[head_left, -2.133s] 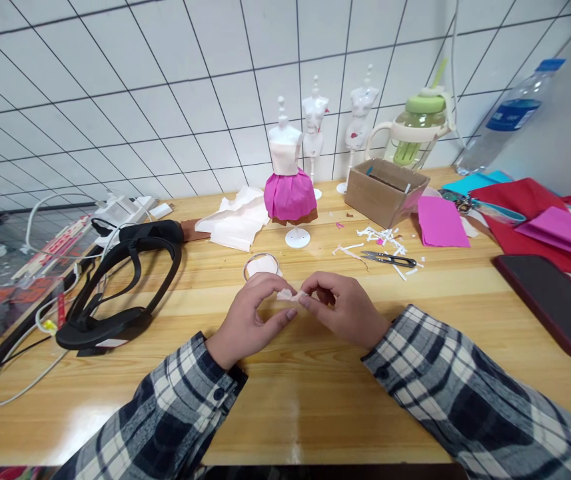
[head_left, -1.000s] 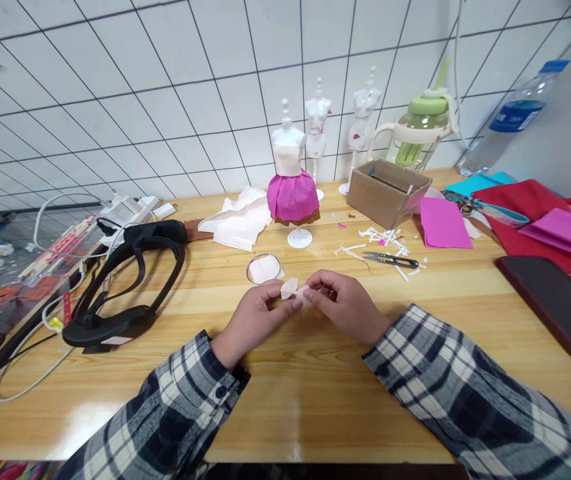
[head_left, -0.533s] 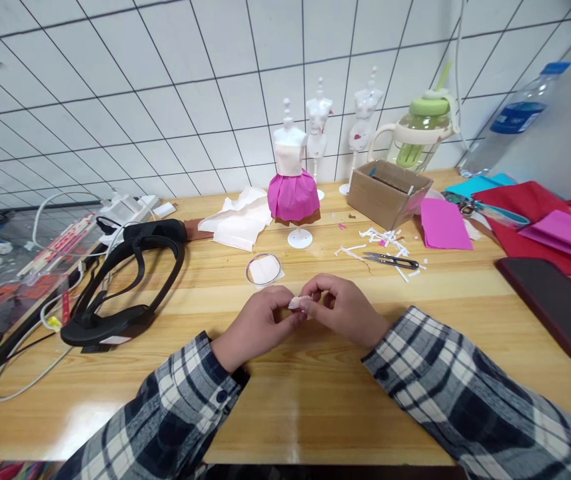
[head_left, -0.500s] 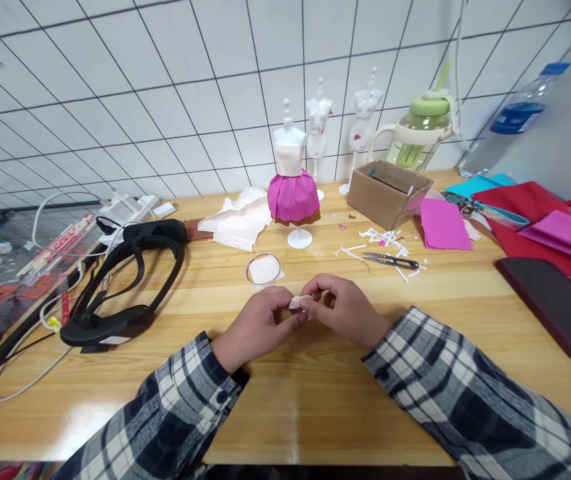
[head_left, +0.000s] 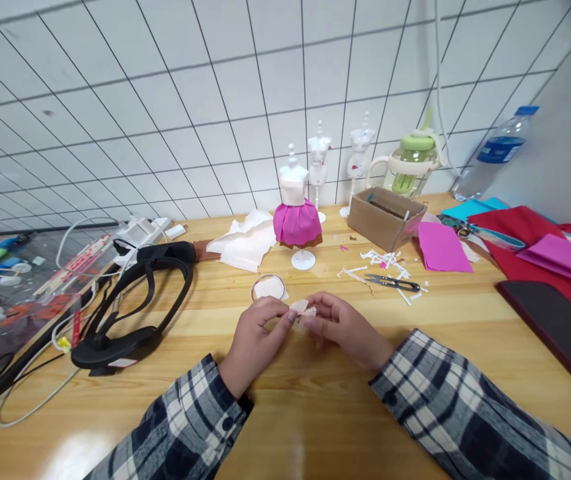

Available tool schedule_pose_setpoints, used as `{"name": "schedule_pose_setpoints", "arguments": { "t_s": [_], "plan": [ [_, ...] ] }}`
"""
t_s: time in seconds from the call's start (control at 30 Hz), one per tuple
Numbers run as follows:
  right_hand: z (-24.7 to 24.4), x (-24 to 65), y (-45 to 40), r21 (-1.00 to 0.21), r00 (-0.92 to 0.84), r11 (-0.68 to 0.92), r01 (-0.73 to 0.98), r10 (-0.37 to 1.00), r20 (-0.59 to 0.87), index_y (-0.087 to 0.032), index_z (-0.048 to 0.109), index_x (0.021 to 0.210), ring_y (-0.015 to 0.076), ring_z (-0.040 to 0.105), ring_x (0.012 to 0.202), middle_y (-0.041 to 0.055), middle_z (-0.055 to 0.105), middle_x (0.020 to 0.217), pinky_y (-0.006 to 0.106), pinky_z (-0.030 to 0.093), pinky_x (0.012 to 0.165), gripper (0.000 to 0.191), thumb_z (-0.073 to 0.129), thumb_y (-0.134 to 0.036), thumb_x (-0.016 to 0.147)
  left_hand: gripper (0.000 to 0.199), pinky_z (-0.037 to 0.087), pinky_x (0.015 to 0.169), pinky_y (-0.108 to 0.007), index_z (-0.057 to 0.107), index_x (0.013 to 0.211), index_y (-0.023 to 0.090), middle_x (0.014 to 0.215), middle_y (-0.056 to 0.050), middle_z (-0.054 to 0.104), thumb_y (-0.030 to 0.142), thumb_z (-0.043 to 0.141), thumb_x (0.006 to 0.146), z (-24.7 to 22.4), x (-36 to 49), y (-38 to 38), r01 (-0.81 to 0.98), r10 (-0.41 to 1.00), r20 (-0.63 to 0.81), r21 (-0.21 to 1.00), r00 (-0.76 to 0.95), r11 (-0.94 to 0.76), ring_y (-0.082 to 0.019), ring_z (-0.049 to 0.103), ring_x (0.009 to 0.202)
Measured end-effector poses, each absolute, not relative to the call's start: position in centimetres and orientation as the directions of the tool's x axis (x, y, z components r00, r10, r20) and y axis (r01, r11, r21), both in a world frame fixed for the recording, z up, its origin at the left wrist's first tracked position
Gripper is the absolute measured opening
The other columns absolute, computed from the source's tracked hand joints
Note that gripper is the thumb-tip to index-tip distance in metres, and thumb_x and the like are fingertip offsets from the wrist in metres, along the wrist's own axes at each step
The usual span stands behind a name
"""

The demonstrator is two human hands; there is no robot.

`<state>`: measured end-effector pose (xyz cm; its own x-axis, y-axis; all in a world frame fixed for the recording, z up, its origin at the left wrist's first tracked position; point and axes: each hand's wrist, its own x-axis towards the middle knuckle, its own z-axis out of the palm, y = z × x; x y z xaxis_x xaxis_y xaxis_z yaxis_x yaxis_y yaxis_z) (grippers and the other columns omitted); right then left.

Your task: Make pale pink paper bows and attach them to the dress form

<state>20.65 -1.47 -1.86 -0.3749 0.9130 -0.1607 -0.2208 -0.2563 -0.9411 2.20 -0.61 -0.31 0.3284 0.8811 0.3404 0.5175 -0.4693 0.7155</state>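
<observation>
A small piece of pale pink, folded crepe-like paper [head_left: 302, 309] is pinched between my two hands above the table. My left hand [head_left: 259, 339] grips its left end between thumb and fingers. At its right end, my right hand [head_left: 344, 328] pinches it with thumb and forefinger. Just beyond my left hand lies a ring-shaped band [head_left: 254, 285] with a small pale paper square [head_left: 270, 288] inside it. Farther back stands a small white dress form [head_left: 292, 175] in a pale top and a magenta pleated skirt [head_left: 297, 223].
Thread snips [head_left: 393, 283] and white paper scraps [head_left: 384, 262] lie right of centre. A cardboard box [head_left: 385, 220], two more dress forms, a green-lidded cup [head_left: 415, 157] and a bottle [head_left: 498, 150] stand behind. Black headgear [head_left: 130, 307] lies left, a phone [head_left: 555, 333] right.
The pale paper piece shows more spread out between my fingers, where it looked bunched before. My view has tilted up slightly, so everything sits lower in the picture.
</observation>
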Motion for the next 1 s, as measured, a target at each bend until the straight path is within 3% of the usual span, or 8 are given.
{"name": "schedule_pose_setpoints", "arguments": {
  "t_s": [0.13, 0.23, 0.4, 0.6, 0.8, 1.0],
  "plan": [
    [-2.1, 20.0, -1.7, -0.856, -0.324, -0.380, -0.351, 0.907, -0.269, -0.018, 0.057, 0.086, 0.0079, 0.049, 0.059, -0.0047, 0.054, 0.067, 0.017, 0.039, 0.045, 0.039, 0.080, -0.042, 0.066, 0.023, 0.047, 0.072, -0.027, 0.071, 0.075, 0.017, 0.077, -0.005, 0.068, 0.029, 0.057, 0.090, -0.5, 2.2, -0.5, 0.503, 0.877, 0.370, 0.719, 0.306, -0.479, -0.016, 0.061, 0.076],
    [-2.2, 20.2, -1.5, -0.807, -0.276, -0.402, -0.433, 0.911, -0.306, -0.017, 0.056, 0.082, 0.0065, 0.047, 0.060, -0.0043, 0.054, 0.070, 0.014, 0.037, 0.045, 0.037, 0.081, -0.040, 0.066, 0.020, 0.048, 0.076, -0.028, 0.072, 0.080, 0.018, 0.082, -0.006, 0.070, 0.030, 0.059, 0.088, -0.7, 2.2, -0.7, 0.502, 0.860, 0.394, 0.699, 0.324, -0.509, -0.017, 0.063, 0.081],
    [-2.3, 21.4, -0.2, -0.860, -0.108, -0.277, -0.429, 0.961, -0.256, -0.019, 0.057, 0.084, 0.0086, 0.050, 0.065, -0.0023, 0.058, 0.078, 0.016, 0.038, 0.045, 0.039, 0.081, -0.042, 0.064, 0.024, 0.050, 0.084, -0.033, 0.073, 0.090, 0.020, 0.093, -0.006, 0.072, 0.034, 0.053, 0.090, -1.3, 1.5, 1.8, 0.594, 0.921, 0.325, 0.705, 0.215, -0.388, -0.020, 0.065, 0.091],
    [-2.9, 22.5, 1.4, -0.950, -0.003, -0.108, -0.294, 0.994, -0.113, -0.019, 0.057, 0.081, 0.0085, 0.044, 0.055, -0.0044, 0.053, 0.066, 0.018, 0.035, 0.039, 0.040, 0.079, -0.045, 0.062, 0.036, 0.046, 0.095, -0.034, 0.064, 0.118, 0.018, 0.118, -0.010, 0.068, 0.027, 0.058, 0.083, -1.7, 3.2, 9.4, 0.730, 0.968, 0.234, 0.646, 0.089, -0.223, -0.023, 0.061, 0.111],
    [-4.1, 22.4, 2.4, -0.980, -0.012, -0.072, -0.185, 0.997, -0.071, -0.018, 0.059, 0.082, 0.0090, 0.041, 0.052, -0.0047, 0.049, 0.062, 0.020, 0.034, 0.040, 0.036, 0.074, -0.047, 0.066, 0.045, 0.044, 0.088, -0.040, 0.067, 0.103, 0.015, 0.104, -0.017, 0.072, 0.044, 0.072, 0.069, -2.5, 7.2, 13.5, 0.763, 0.973, 0.195, 0.646, -0.121, -0.034, -0.035, 0.063, 0.106],
    [-3.9, 22.4, 2.4, -0.993, -0.044, -0.037, -0.114, 0.999, -0.032, -0.020, 0.059, 0.081, 0.0103, 0.042, 0.055, -0.0034, 0.049, 0.064, 0.021, 0.032, 0.044, 0.028, 0.073, -0.042, 0.070, 0.028, 0.045, 0.071, -0.036, 0.072, 0.079, 0.013, 0.084, -0.015, 0.075, 0.037, 0.071, 0.064, -3.4, 7.5, 15.0, 0.632, 0.971, 0.147, 0.775, -0.190, 0.006, -0.034, 0.068, 0.087]
  ]
}}
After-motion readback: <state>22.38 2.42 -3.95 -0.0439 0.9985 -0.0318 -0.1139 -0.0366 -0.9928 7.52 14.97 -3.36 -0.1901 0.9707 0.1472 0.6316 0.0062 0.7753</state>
